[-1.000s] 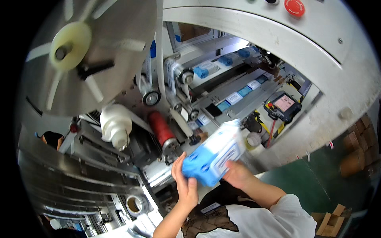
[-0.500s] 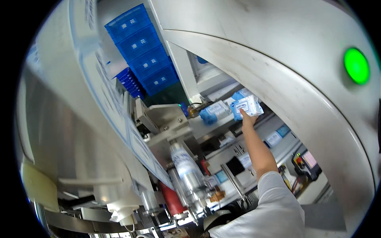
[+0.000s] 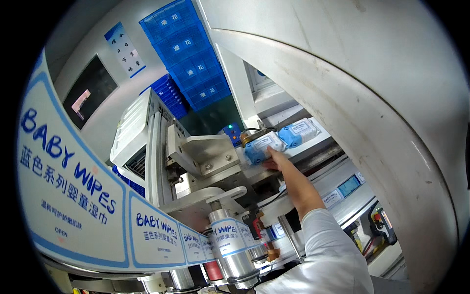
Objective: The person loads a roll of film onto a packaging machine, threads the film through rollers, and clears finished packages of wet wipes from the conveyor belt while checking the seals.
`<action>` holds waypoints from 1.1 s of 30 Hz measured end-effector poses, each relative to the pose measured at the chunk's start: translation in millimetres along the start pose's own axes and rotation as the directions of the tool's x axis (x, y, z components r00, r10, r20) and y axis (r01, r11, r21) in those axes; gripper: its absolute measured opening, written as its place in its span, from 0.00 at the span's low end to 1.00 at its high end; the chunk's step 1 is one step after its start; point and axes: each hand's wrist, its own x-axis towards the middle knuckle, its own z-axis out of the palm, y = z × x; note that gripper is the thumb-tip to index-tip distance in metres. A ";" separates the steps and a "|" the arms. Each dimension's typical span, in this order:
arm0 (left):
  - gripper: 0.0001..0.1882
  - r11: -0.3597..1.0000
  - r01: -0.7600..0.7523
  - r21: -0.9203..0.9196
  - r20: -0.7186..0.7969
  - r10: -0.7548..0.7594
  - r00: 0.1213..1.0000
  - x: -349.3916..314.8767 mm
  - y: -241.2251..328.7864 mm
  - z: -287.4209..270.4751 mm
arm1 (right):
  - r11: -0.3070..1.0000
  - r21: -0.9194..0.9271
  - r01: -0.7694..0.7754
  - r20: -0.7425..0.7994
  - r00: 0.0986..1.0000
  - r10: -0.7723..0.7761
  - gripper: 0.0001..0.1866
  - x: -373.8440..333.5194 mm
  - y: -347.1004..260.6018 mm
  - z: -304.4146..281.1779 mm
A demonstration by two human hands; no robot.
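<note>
My right hand [image 3: 275, 160] reaches in from the lower right, in a white short sleeve. It grips the near edge of a blue and white pack of wipes [image 3: 260, 148], thumb on the upper face and fingers partly hidden along the lower side. That pack lies tilted at the left end of a pale metal ledge, beside a metal bracket [image 3: 208, 154]. A second, similar pack of wipes [image 3: 299, 131] rests just right of it, close to it or touching. My left hand does not show.
Printed label film [image 3: 78, 206] sweeps across the left foreground and around a metal roller [image 3: 237, 267]. A large pale machine cover [image 3: 372, 83] curves along the right. Blue crates [image 3: 188, 54] are stacked behind. More packs [image 3: 333, 198] lie on a lower track near a control box [image 3: 384, 220].
My right hand has moved left and lower, bringing the held pack from above the ledge to its left end. The view has shifted, so the label film looms larger and the green light is gone.
</note>
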 end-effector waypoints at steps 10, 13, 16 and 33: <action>0.13 1.000 0.022 -0.013 -0.031 -0.022 0.999 -15.0 1.6 -8.7 | 0.906 -0.176 0.384 -0.492 0.763 -0.419 0.08 25.6 -5.1 -60.3; 0.13 1.000 -0.018 0.009 0.111 0.017 0.994 14.6 15.8 1.5 | 0.813 -0.254 0.524 -0.708 0.472 -0.526 0.08 69.7 -48.0 -187.4; 0.13 1.000 0.003 -0.006 0.063 -0.003 0.998 7.1 9.7 -2.7 | 0.813 -0.267 0.518 -0.719 0.455 -0.526 0.16 82.3 -37.5 -171.8; 0.12 1.000 -0.009 0.000 0.080 0.009 0.997 -11.4 6.8 -21.3 | 0.766 0.419 0.487 -0.320 0.869 -0.377 0.11 -3.3 -38.7 -75.2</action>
